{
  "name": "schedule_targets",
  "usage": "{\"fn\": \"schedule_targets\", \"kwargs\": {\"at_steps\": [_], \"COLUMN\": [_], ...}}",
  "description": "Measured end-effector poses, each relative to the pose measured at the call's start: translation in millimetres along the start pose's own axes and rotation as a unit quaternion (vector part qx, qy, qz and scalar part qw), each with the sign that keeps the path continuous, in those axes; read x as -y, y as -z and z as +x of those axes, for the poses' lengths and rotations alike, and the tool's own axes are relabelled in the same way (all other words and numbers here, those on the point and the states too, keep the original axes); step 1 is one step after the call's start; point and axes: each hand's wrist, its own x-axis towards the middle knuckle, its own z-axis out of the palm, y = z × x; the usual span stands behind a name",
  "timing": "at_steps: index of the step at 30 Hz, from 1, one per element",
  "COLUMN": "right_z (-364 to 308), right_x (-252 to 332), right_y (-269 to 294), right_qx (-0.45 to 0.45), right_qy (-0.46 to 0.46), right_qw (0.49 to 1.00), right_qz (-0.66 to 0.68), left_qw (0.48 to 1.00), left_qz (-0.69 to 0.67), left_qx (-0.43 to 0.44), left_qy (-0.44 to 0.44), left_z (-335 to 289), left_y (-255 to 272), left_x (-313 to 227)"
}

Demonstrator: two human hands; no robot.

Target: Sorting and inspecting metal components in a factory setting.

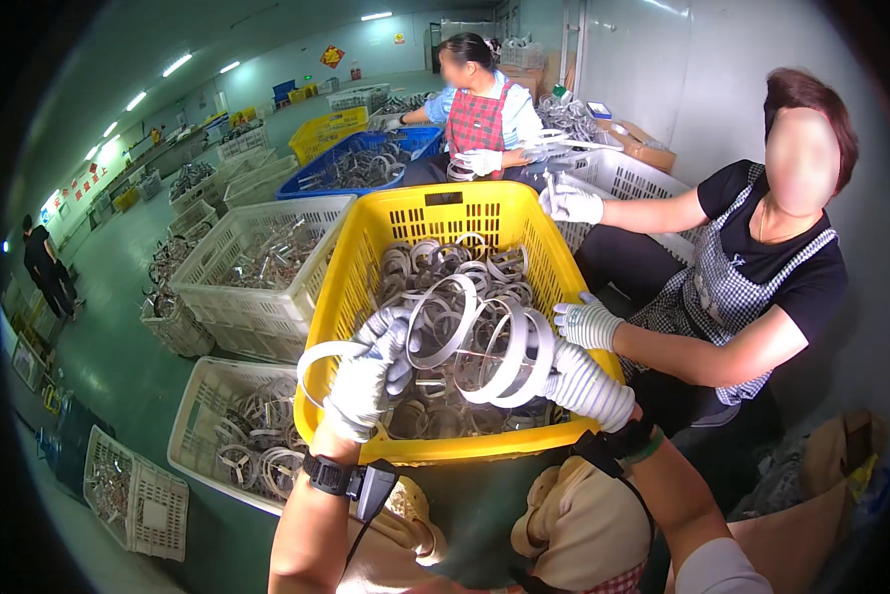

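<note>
My left hand (370, 368), in a striped grey work glove, is closed round a thin pale metal ring (332, 349) that sticks out to its left. Another metal ring (457, 340) stands at its fingertips, above the crate; whether the fingers grip this one too, I cannot tell. In my gloved right hand (588, 386) are a few wider metal rings (512, 374), held side by side with thin wire-like parts inside them. Both hands are over a yellow plastic crate (445, 447) full of similar grey rings (420, 262).
A co-worker's gloved hand (588, 322) rests at the yellow crate's right rim. Another person (479, 119) sits behind a blue crate (430, 142) of rings. White crates (252, 287) of metal parts stand at the left. A cardboard box (811, 515) is at the lower right.
</note>
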Motion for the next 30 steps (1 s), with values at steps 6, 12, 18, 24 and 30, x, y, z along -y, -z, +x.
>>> {"fn": "schedule_targets", "kwargs": {"at_steps": [6, 12, 18, 24, 30], "right_z": [2.6, -0.7, -5.1, -14.9, -25.6], "right_x": [-5.0, -4.2, 24.7, 10.2, 5.8], "right_y": [2.6, 1.3, 7.5, -5.7, -9.8], "right_qx": [-0.045, -0.052, -0.092, -0.166, -0.112], "right_qy": [-0.094, -0.109, -0.178, -0.050, -0.028], "right_qw": [0.980, 0.990, 0.967, 0.966, 0.992], "right_qz": [0.171, 0.067, 0.156, 0.194, -0.052], "left_qw": [0.999, 0.983, 0.958, 0.989, 0.976], "left_qz": [0.030, 0.178, 0.276, 0.127, 0.200], "left_qx": [-0.030, -0.019, 0.019, -0.047, -0.048], "left_qy": [-0.027, -0.026, -0.076, -0.055, -0.068], "left_z": [1.3, -4.2, -11.7, -21.4, -29.2], "left_y": [-2.7, -11.2, -10.9, -20.5, -31.6], "left_x": [-4.9, -7.1, 3.8, 3.1, 0.9]}}
